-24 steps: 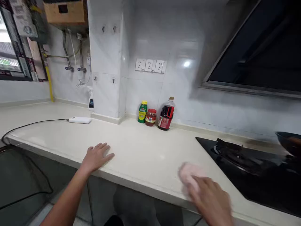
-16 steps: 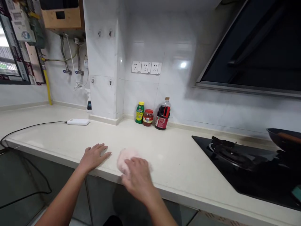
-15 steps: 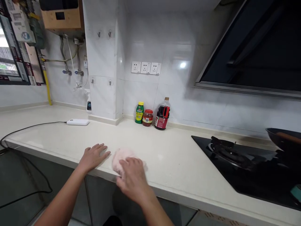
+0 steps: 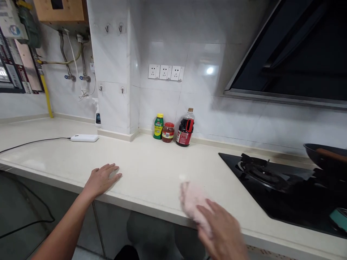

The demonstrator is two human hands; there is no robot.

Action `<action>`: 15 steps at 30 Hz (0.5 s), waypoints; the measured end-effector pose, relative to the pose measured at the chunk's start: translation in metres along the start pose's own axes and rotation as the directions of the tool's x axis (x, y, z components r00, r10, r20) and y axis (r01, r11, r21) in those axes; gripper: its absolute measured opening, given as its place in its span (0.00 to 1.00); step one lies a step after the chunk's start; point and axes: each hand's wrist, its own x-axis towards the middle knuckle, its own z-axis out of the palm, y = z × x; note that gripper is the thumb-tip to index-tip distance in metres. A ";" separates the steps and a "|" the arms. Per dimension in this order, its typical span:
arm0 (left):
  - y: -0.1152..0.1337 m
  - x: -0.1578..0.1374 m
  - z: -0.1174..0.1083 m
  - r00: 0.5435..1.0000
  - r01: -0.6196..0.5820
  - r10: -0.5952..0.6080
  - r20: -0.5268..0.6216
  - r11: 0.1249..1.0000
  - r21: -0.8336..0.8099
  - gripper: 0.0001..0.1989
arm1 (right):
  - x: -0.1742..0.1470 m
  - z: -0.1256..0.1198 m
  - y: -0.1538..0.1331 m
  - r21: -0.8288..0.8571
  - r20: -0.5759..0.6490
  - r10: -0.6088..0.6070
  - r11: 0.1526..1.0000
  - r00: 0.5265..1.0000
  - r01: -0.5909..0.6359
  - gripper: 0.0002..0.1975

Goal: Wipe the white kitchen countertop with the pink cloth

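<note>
Firstly, pink cloth [image 4: 193, 202], one, blurred: located on the pale countertop [image 4: 151, 173] near its front edge, between the left hand and the hob, under the fingers of the right hand [image 4: 222, 227], which grips it. Left hand [image 4: 101, 178], one: bare, palm down on the countertop close to the front edge, fingers moderately spread, holding nothing. Labelled goods, three, standing upright in a row near the tiled wall: green bottle [image 4: 158, 127], yellow cap, green-and-yellow label, characters too small to read; red-lidded jar [image 4: 168, 133], reddish-brown contents, label with a white patch, wording illegible; dark sauce bottle [image 4: 185, 128], brown cap, red handle, red label with pale characters, brand unreadable. Spray bottle [image 4: 98, 115], one, white with a dark label, lettering unclear, partly behind the pillar [image 4: 112, 108]. Meter [image 4: 12, 25], one, bearing a round blue emblem, its text indistinct. Socket plates [image 4: 165, 72], three, side by side on the wall. Hooks [image 4: 120, 28], four, two above two on the pillar. Blue-handled valves [image 4: 85, 78], two. White device [image 4: 84, 138], one, lying flat with one black cable [image 4: 35, 142] attached. Black hob [image 4: 260, 195], one, to the right of the cloth; dark pan [image 4: 320, 154], one, on its far side.
</note>
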 end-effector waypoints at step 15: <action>0.009 -0.004 -0.005 1.000 0.029 -0.029 0.006 1.000 0.011 0.30 | 0.148 0.023 0.049 -0.276 0.485 0.519 0.854 0.704 -0.440 0.26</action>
